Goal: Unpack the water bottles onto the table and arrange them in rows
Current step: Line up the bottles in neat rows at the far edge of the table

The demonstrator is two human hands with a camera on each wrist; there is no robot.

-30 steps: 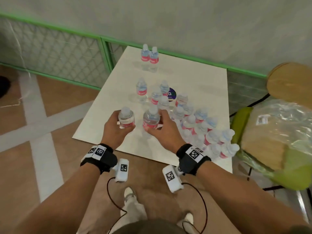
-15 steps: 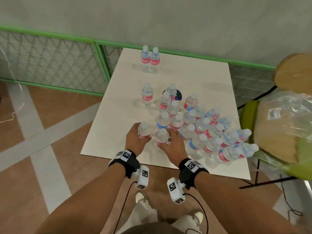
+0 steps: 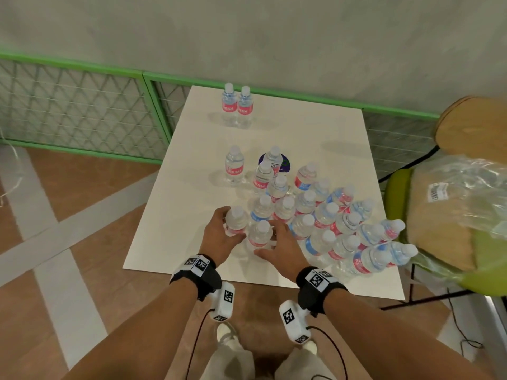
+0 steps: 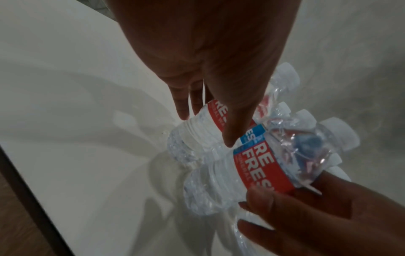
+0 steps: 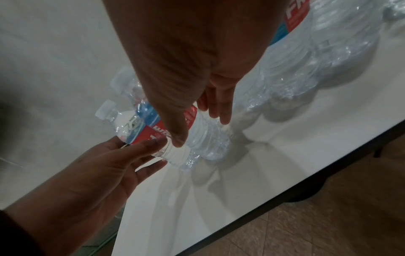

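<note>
While clasping a bottle apiece, works both hands side by side over the table [image 3: 170, 242]. Wraps the left hand [image 3: 218, 239] round the left bottle [image 3: 236, 222], thumb across the red label and fingers behind it, curled enough to hold without denting the thin plastic. Cups the right hand [image 3: 282, 248] more loosely round the right bottle [image 3: 260, 235], fingertips past its far side and thumb low on the near side; looks like a light grip, though cannot tell how firm. Holds both bottles upright, just beyond the palms and close together between the thumbs; cannot tell whether resting on the top or just off it. Grips the bodies rather than the caps, probably for steadiness with one bottle per hand. Has the crowded cluster [image 3: 329, 220] immediately right of the right hand, so picks from its nearest corner, where bottles come free without toppling neighbours. Shows a lone bottle [image 3: 234, 167] and a tidy pair [image 3: 237, 105] straight ahead of the left hand, well beyond the fingertips, probably the start of rows. Shows the empty wrap [image 3: 466, 187] far right of the right hand, out of the way
</note>
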